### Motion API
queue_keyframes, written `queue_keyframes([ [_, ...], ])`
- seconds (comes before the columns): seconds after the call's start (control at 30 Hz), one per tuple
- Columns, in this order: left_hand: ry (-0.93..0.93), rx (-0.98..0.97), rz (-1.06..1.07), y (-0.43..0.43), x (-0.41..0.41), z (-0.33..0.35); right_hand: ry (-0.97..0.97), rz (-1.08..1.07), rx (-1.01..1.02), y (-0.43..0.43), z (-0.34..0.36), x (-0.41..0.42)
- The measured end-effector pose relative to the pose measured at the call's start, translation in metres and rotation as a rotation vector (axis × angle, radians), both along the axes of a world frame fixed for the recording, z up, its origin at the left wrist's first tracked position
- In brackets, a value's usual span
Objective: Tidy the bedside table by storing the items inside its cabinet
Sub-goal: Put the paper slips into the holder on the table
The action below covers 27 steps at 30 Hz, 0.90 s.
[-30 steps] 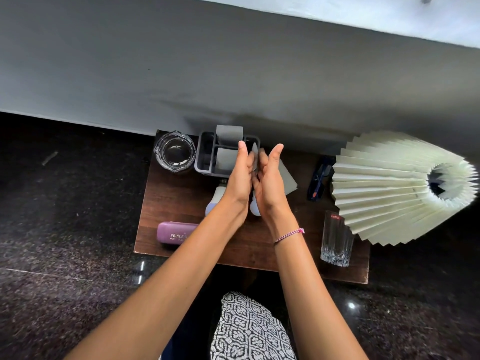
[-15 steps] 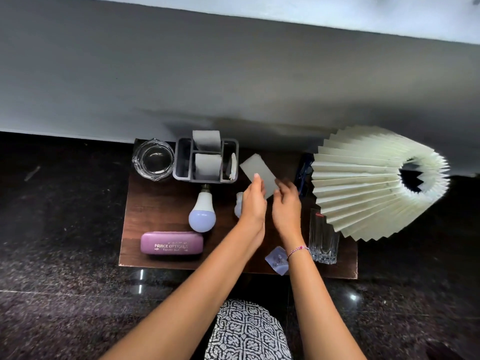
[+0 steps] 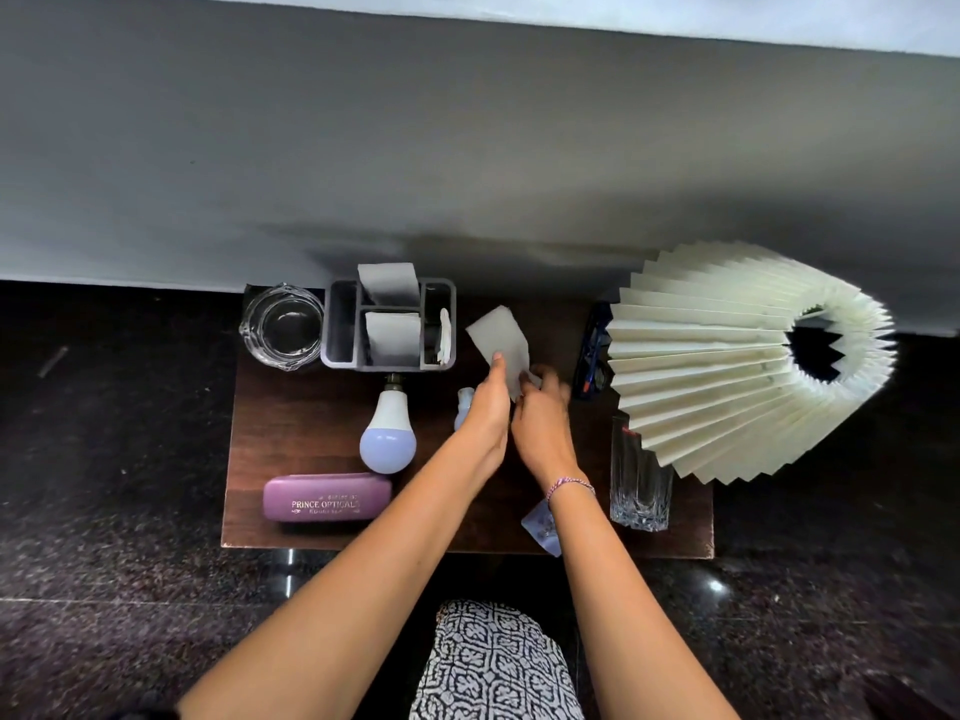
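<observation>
Head view, dark brown wooden bedside table (image 3: 311, 418); pale grey folded paper sheet (image 3: 498, 332) sits tilted at rear centre, betw. grey plastic compartment organiser (image 3: 337, 330) and dark sunglasses (image 3: 592, 356); left hand (image 3: 485, 407) lays near-straight fingers along the sheet's near edge, thumb hidden, so cannot tell if it pinches; right hand (image 3: 540, 418), blurred, curls fingers round the sheet's lower corner; white LED bulb (image 3: 388, 433) and purple spectacle case (image 3: 326, 498) lie left of the forearms; clear cut-glass tumbler (image 3: 638, 485) stands at right.

1 head view, steeply downward, close over bedside table (image 3: 301, 423), facing wall (image 3: 467, 148)
</observation>
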<state>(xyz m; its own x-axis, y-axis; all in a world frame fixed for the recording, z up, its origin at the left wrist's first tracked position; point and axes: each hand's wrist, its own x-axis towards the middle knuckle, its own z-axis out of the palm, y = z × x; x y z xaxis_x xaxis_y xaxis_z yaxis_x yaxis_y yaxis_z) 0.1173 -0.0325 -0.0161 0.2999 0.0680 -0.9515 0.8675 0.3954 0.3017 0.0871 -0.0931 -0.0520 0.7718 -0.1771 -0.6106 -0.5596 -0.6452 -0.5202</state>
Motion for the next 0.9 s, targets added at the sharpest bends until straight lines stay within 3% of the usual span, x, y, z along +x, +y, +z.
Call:
queue_keyframes([
  [0.3,-0.104,-0.033,-0.125,0.009,-0.010,-0.001,-0.213,-0.144,0.037,0.007,0.018,-0.017],
  [0.5,-0.180,0.008,-0.134,0.026,-0.021,0.011,-0.298,-0.270,0.255,0.014,0.050,-0.038],
  [0.67,-0.425,0.278,-0.322,0.044,-0.031,0.027,-0.242,-0.258,0.460,0.012,0.067,-0.059],
  [0.9,-0.527,0.691,-0.459,0.069,-0.046,0.048,-0.285,-0.458,0.479,0.036,0.085,-0.062],
])
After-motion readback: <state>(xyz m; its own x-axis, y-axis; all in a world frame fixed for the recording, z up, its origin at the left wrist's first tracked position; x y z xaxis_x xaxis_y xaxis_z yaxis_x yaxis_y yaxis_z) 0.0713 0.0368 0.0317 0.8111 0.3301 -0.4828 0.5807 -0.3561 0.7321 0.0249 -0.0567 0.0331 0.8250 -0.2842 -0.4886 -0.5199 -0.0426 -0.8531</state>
